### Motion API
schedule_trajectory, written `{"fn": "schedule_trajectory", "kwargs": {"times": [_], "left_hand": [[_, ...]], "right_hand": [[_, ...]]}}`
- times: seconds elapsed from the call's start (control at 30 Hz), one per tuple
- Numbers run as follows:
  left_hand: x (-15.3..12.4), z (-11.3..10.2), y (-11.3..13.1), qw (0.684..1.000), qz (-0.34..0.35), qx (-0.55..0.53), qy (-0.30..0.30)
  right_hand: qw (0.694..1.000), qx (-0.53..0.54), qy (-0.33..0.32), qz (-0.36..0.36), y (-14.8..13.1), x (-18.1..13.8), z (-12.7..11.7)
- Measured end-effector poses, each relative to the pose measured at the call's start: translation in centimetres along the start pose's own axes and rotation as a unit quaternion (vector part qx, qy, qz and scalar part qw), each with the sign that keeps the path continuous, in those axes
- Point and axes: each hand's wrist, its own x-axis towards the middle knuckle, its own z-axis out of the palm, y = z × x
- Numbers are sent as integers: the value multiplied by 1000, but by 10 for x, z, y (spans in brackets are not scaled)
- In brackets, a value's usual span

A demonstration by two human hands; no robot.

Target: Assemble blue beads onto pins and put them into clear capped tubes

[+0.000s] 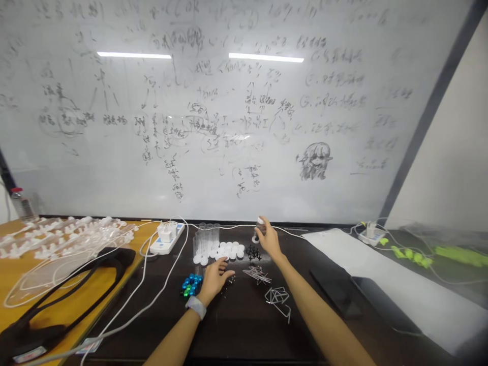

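Observation:
My right hand [268,239] is raised over the dark table [236,330], fingers closed round a small clear vial with a white cap [260,223]. My left hand [214,279], a white band on its wrist, rests on the table with fingers spread, beside a cluster of blue and green beads [191,285]. Behind it stand several clear tubes [208,235] and a group of white caps [224,250]. Small black pieces [252,251] lie just below my right hand. A bundle of thin metal pins [257,275] and a bent wire shape [278,297] lie between my forearms.
A white power strip [166,239] with cables sits left of the tubes. White plastic parts [61,239] and a black strap [76,284] cover the yellow table at left. A white sheet [381,274], dark flat devices [358,295] and green items [438,254] lie to the right. A whiteboard stands behind.

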Motion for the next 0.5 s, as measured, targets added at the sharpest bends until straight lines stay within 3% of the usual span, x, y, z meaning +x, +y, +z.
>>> {"fn": "schedule_trajectory", "kwargs": {"times": [0.23,0.5], "left_hand": [[-2,0,-1,1000,10,1,-1],[-3,1,-5,999,34,19,-4]], "right_hand": [[995,-91,-43,-2,52,-20,13],[990,-127,-57,21,54,-24,12]]}}
